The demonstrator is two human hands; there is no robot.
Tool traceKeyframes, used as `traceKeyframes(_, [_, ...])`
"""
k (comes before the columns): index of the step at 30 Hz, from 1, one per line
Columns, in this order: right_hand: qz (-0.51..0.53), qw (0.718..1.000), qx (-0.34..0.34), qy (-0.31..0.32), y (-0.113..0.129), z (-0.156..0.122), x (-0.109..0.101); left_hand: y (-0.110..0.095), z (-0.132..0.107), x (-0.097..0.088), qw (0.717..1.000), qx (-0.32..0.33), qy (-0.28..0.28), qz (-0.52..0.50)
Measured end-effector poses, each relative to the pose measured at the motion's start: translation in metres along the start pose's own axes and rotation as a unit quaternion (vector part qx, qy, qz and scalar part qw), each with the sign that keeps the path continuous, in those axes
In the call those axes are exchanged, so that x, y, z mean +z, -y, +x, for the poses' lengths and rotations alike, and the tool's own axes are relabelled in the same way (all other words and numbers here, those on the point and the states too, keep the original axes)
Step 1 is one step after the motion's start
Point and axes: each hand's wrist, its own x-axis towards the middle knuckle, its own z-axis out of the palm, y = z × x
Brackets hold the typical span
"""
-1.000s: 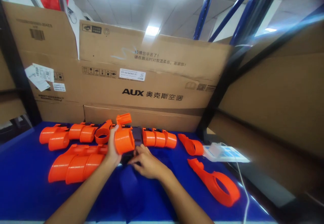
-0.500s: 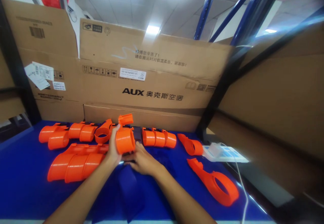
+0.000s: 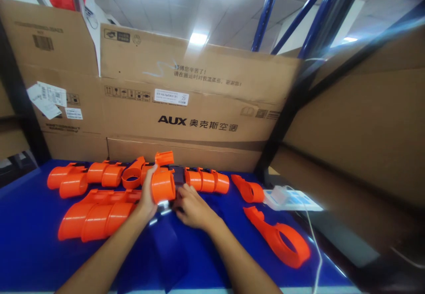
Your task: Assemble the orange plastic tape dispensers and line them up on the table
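My left hand [image 3: 149, 196] is closed around an orange plastic ring-shaped part [image 3: 163, 187] with a clip-like top, held upright above the blue surface. Just right of it, my right hand [image 3: 191, 206] has its fingers curled together; whatever they hold, if anything, is hidden. Below the hands lies a dark blue glossy strip [image 3: 166, 245], with shiny highlights near its upper end. A small dark box-like thing [image 3: 178, 175] stands behind the right hand.
Several orange ring parts [image 3: 99, 218] lie nested at left, with more rows [image 3: 207, 181] along the back. Single orange parts [image 3: 292, 245] lie at right, near a white-and-blue item [image 3: 295, 201] and a white cable [image 3: 314, 241]. A cardboard wall [image 3: 199, 94] closes the back.
My right hand has drawn slightly right, away from the left hand, and its fingers have curled in. The left hand still holds the orange part. The view has shifted a little.
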Motion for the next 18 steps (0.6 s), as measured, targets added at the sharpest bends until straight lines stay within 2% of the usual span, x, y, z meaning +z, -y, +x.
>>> traceKeyframes(5, [0.010,0.999,0.051,0.012,-0.004,-0.015,-0.013,0.002,0.000,-0.002,0.999,-0.028,0.011,0.012])
traceKeyframes(8, [0.027,0.998,0.056,0.004,-0.003,-0.019,-0.018,0.003,0.000,-0.003,0.999,-0.030,0.009,0.015])
traceKeyframes(18, [0.060,0.996,0.061,0.012,-0.003,-0.018,-0.015,0.006,-0.002,-0.003,1.000,-0.016,0.014,0.007])
